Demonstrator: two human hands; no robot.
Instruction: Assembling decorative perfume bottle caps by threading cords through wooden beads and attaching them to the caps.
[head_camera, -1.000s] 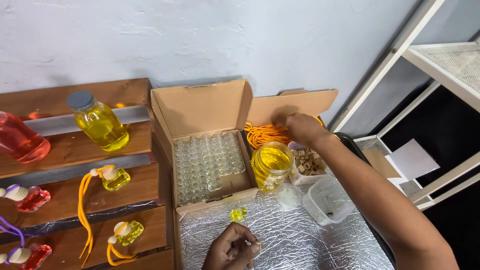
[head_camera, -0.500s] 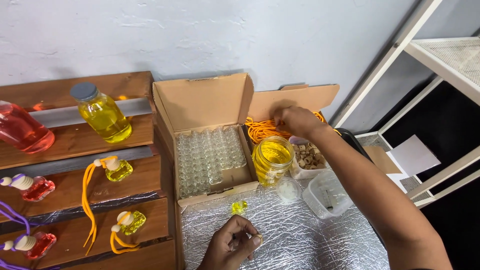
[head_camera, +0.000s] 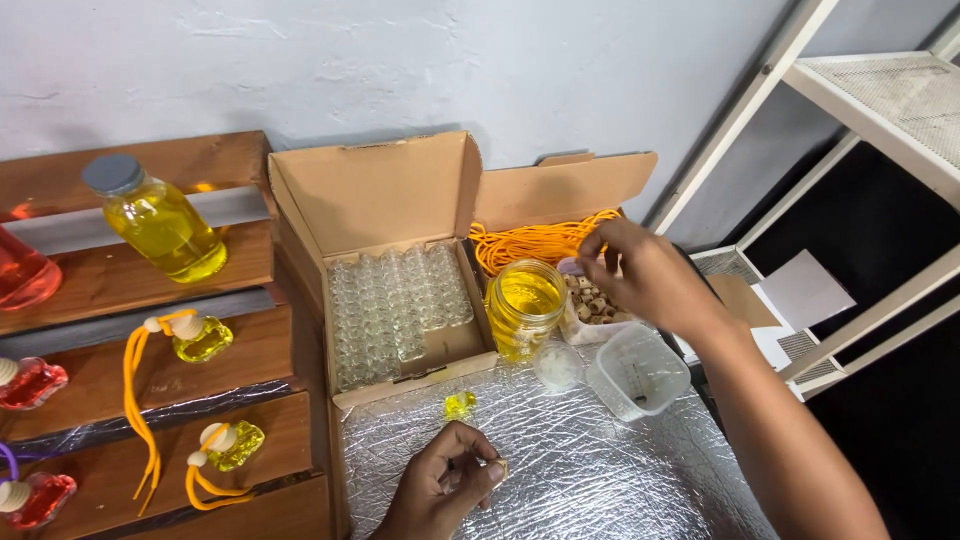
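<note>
My left hand (head_camera: 445, 485) rests low on the silver foil mat (head_camera: 600, 480), fingers pinched on a small pale piece I cannot make out. A tiny yellow-filled bottle (head_camera: 460, 405) lies just above it. My right hand (head_camera: 640, 275) hovers over a tub of small wooden caps (head_camera: 592, 308). Its fingers are curled, with the tips at the edge of a bundle of orange cords (head_camera: 530, 243); whether they hold anything is hidden. A glass jar of yellow liquid (head_camera: 522, 305) stands left of the tub.
An open cardboard box (head_camera: 380, 190) holds rows of empty little glass bottles (head_camera: 400, 310). A clear plastic tub (head_camera: 640, 372) and round lid (head_camera: 557, 365) sit on the foil. Wooden slats (head_camera: 260, 350) at left carry yellow and red bottles. A white metal rack (head_camera: 860, 90) stands right.
My right hand has drawn back from the orange cords toward the tub of wooden caps. The view has shifted slightly; my left hand stays on the foil.
</note>
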